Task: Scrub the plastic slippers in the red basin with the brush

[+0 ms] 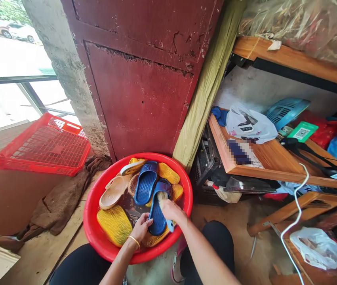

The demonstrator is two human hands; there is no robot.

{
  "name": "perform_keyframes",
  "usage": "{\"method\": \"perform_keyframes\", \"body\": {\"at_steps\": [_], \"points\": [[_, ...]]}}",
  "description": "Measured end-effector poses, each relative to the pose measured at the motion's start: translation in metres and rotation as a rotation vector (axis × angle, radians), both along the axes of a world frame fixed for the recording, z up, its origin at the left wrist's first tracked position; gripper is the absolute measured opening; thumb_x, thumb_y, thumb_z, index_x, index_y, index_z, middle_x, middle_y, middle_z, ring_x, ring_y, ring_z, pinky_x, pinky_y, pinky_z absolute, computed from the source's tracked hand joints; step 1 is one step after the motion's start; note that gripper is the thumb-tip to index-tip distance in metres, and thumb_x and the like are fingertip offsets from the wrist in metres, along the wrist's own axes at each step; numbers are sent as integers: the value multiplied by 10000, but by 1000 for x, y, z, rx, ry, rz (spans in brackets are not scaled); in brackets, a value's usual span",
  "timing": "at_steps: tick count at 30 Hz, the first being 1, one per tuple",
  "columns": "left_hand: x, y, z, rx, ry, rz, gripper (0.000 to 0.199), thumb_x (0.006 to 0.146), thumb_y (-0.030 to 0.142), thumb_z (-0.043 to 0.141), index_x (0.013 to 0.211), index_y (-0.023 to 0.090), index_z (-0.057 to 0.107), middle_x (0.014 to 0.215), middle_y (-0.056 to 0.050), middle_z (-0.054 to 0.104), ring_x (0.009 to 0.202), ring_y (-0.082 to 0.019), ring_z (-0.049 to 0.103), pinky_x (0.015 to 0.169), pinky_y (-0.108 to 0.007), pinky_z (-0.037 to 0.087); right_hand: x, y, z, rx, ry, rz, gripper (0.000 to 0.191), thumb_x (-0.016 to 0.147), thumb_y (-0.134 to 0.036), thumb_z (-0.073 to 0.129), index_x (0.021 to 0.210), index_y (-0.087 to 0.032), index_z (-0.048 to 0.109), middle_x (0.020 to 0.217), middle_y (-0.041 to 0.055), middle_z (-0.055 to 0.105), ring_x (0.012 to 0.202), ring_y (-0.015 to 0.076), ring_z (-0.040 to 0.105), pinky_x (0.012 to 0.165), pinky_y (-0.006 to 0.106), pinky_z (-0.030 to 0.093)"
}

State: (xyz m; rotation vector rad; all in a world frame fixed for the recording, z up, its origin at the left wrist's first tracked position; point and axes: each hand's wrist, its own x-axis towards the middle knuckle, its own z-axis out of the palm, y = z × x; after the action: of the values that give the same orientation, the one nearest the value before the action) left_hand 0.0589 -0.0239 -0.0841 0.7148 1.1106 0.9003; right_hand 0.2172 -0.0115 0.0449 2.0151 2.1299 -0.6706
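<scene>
In the red basin [88, 209] at lower centre of the frame, a beige slipper [112, 193] and a yellow slipper [115, 225] lie at left, washed or not I cannot tell, while scrubbing looks under way on the blue slipper [155, 215] further right. The left hand [142, 227] reaches up, thumb and fingers pinching its edge; the right hand [170, 209], angled down, curls around a brush [171, 226] over its footbed.

Daylight reaches you from the left
You get glare-whitened outdoor ground [8, 59], shade beneath the wooden shelf [271, 155], and one pixelated patch [239, 152].
</scene>
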Motion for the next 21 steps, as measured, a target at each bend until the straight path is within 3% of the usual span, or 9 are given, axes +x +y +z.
{"method": "perform_keyframes", "body": {"at_steps": [5,8,10,13,16,18,21], "points": [[-2,0,2,-112,-46,-9,342,632,110,747,956,206,696,785,-24,738,610,-167,639,599,-297,556,6,-65,6,-116,72,167,358,880,-180,512,1201,-175,670,1057,144,757,974,290,725,784,322,538],[1,2,4,-190,-62,-2,429,633,58,715,1031,217,712,839,-30,760,601,-167,651,569,-304,571,4,-80,5,-103,66,172,366,878,-172,500,1203,-167,668,1102,160,744,1029,309,708,848,359,536],[2,3,6,-220,-65,15,451,644,56,715,1067,213,715,815,-34,760,602,-174,661,544,-295,569,-1,-66,1,-67,14,90,400,865,-112,486,1225,-147,656,1133,174,732,1094,304,687,908,369,517],[2,2,10,-235,-64,18,474,659,75,722,1113,210,712,746,-28,743,616,-190,679,540,-295,570,-11,-24,-4,8,-45,-36,481,884,-45,418,1335,-96,577,1215,219,694,1178,298,651,972,397,490],[-3,-1,17,-257,-108,-6,578,653,51,692,1204,227,681,725,-10,722,630,-187,692,569,-299,584,-17,12,-6,45,-55,-84,482,919,-46,369,1368,-84,540,1266,241,665,1201,302,640,963,418,504],[-7,-3,21,-277,-162,-31,648,632,5,650,1243,221,658,709,-4,705,614,-178,687,580,-297,589,-17,20,-8,38,-44,-67,462,924,-60,394,1353,-96,560,1253,230,678,1182,290,655,941,391,519],[-11,-2,21,-300,-208,-58,677,598,-48,600,1228,192,660,689,-10,692,583,-174,677,576,-294,587,-13,3,-12,-16,-13,33,417,893,-98,489,1287,-100,628,1160,212,726,1096,290,699,886,357,542]]}}
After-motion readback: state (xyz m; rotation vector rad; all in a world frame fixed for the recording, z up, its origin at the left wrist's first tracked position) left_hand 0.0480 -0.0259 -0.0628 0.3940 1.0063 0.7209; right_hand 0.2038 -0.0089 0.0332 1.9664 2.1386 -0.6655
